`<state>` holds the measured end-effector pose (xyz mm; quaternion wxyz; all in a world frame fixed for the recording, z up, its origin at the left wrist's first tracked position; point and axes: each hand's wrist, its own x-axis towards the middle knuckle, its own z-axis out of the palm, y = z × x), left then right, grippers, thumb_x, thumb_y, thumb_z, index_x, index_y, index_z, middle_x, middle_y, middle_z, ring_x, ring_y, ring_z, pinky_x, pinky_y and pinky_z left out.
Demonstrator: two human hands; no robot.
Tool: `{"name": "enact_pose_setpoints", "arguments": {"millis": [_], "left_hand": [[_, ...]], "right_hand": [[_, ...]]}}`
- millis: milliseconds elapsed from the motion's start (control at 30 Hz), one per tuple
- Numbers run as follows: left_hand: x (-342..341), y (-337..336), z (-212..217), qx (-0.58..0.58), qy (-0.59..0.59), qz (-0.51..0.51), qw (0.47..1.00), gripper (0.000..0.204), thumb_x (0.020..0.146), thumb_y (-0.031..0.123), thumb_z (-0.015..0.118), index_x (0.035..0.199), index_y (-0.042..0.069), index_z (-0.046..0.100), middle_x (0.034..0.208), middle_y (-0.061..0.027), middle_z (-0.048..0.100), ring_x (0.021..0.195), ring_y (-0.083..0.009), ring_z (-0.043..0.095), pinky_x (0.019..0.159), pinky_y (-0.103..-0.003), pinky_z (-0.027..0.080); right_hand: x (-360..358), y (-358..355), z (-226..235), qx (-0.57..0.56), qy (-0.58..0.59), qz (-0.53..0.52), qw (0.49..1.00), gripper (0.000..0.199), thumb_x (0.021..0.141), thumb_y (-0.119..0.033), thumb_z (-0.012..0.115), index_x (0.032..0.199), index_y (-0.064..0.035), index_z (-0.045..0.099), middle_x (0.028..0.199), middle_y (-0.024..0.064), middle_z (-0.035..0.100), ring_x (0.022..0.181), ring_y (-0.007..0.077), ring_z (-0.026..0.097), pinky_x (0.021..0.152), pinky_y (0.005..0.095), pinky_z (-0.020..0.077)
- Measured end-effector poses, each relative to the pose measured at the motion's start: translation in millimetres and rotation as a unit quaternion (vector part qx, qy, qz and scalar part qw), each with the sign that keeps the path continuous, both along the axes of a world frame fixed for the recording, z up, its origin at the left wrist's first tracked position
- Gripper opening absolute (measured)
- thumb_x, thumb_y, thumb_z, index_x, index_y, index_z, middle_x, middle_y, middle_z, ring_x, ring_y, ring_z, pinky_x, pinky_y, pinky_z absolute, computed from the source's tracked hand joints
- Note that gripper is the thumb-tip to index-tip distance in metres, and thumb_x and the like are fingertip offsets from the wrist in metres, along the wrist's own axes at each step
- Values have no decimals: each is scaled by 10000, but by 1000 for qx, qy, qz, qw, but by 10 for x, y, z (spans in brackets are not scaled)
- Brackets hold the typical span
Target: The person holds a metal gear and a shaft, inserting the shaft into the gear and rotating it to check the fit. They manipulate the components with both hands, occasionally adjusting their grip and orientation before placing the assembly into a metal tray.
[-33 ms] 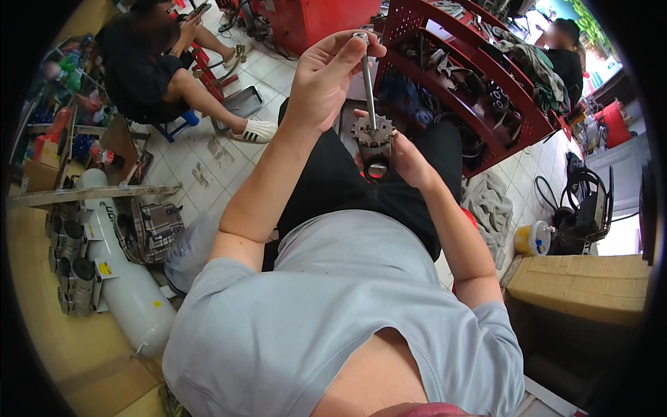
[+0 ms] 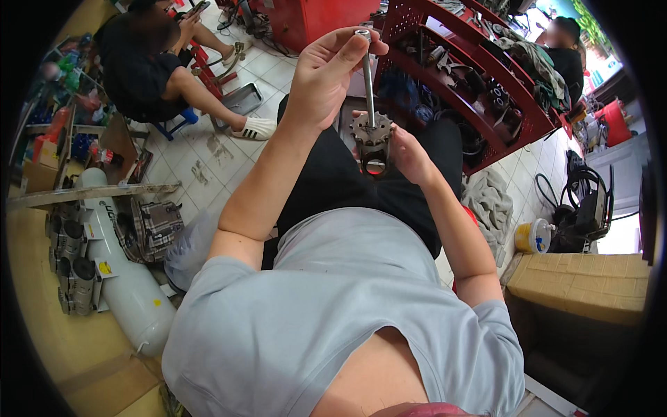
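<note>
My left hand (image 2: 326,80) is closed, thumb and fingers pinching the upper end of a slim metal rod (image 2: 369,87) with a hexagon-like head. The rod stands nearly upright, and its lower end meets the notched round top of a dark metal part (image 2: 375,139). Whether the rod goes into that part or only touches it, I cannot tell. My right hand (image 2: 413,156) grips the part from its right side, above my lap; some of its fingers are hidden behind it. A round ring-like opening shows at the part's near end.
A red perforated tool trolley (image 2: 479,97) loaded with tools and cloths stands ahead right. One person sits ahead left with a phone (image 2: 200,8), another at far right. A white cylinder tank (image 2: 128,271) lies left; a bucket (image 2: 533,237) and cardboard box (image 2: 577,285) are right.
The dark metal part has tilted slightly, so its near end shows as an open ring instead of a shiny round face. My left hand and the rod have shifted very little.
</note>
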<state>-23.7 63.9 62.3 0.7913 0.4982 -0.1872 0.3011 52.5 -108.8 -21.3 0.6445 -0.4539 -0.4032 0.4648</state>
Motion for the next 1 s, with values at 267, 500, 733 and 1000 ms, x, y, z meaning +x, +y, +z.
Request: {"name": "enact_pose_setpoints", "arguments": {"millis": [267,500,733,1000], "left_hand": [[-32,-136,39,61,-8,18,998,272,937,226,653,1103,11,670,1028,-99,688,988,-152,625,897,-279,443],[-36,-162,31,70,-8,19,997,261,936,211,655,1101,10,672,1021,-95,687,978,-149,627,890,-276,448],[-47,-163,36,63,-8,24,998,251,935,194,653,1098,5,673,1020,-97,689,972,-154,632,894,-279,455],[-87,-221,62,68,-23,13,997,260,931,190,658,1109,1,666,1020,-107,691,975,-171,638,930,-314,465]], "right_hand": [[87,-58,55,42,-104,-37,993,682,797,-192,776,1351,-51,403,1097,66,579,1054,163,543,966,328,402],[56,-109,224,12,-229,-111,967,565,800,-266,745,1285,-47,555,939,10,538,883,122,507,855,290,395],[106,-176,316,14,-235,-156,959,205,862,-200,688,909,-19,605,758,-38,511,748,64,480,704,225,385],[180,-173,233,72,-223,-189,954,300,838,-224,688,1052,-38,589,884,-27,519,838,63,466,739,226,357]]}}
